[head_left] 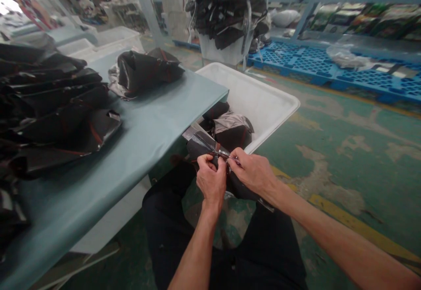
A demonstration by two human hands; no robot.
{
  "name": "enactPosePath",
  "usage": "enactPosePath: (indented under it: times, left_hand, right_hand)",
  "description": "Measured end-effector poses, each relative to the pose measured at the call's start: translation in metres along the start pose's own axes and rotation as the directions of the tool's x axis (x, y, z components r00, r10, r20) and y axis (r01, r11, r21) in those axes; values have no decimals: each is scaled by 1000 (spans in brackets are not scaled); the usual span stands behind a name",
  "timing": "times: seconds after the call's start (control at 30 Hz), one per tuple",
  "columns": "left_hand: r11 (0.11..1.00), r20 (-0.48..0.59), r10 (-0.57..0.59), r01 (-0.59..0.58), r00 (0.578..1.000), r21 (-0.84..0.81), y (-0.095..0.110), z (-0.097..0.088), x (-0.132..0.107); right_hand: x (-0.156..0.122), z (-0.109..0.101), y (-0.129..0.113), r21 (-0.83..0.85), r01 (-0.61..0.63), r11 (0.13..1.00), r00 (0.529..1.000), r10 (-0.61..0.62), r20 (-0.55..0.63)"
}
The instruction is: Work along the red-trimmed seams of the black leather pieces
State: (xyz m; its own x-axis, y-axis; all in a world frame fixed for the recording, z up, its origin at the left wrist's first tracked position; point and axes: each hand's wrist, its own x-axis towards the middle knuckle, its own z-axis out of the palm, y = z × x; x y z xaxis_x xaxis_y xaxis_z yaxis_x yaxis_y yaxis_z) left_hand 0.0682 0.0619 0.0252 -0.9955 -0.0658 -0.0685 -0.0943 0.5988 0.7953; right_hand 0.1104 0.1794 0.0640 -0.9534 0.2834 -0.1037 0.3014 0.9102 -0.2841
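Observation:
Both hands meet low in the middle, over my lap. My left hand (211, 180) is closed around a black fabric piece (201, 144) with a thin shiny strip along its edge. My right hand (252, 172) pinches the same piece from the right, fingertips touching the left hand's. The piece hangs just in front of a white plastic bin (263, 101) that holds more black and grey fabric pieces (232, 128). What exactly sits between the fingertips is too small to make out.
A blue-grey table (154, 119) runs along the left, with a tall stack of black pieces (52, 106) and a smaller bundle (144, 71) farther back. Blue pallets (329, 66) and a white tub heaped with black pieces (226, 14) stand behind, on worn green floor.

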Motion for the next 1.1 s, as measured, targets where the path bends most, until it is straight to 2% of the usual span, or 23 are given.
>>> enactPosePath:
  times: [0.3, 0.67, 0.93, 1.1]
  left_hand:
    - [1000, 1, -1, 1, 1000, -11, -3, 0, 0]
    - [1000, 27, 13, -14, 1000, 8, -1, -3, 3]
    - [1000, 50, -25, 25, 998, -2, 1, -5, 3]
    - [998, 67, -44, 40, 997, 58, 4, -7, 4]
  right_hand:
    - [2, -2, -1, -16, 20, 1000, 999, -19, 43]
    - [-1, -3, -10, -43, -2, 999, 1000, 3, 27]
    - [0, -2, -15, -62, -14, 998, 999, 16, 31]
    - [4, -1, -16, -34, -3, 999, 1000, 3, 8]
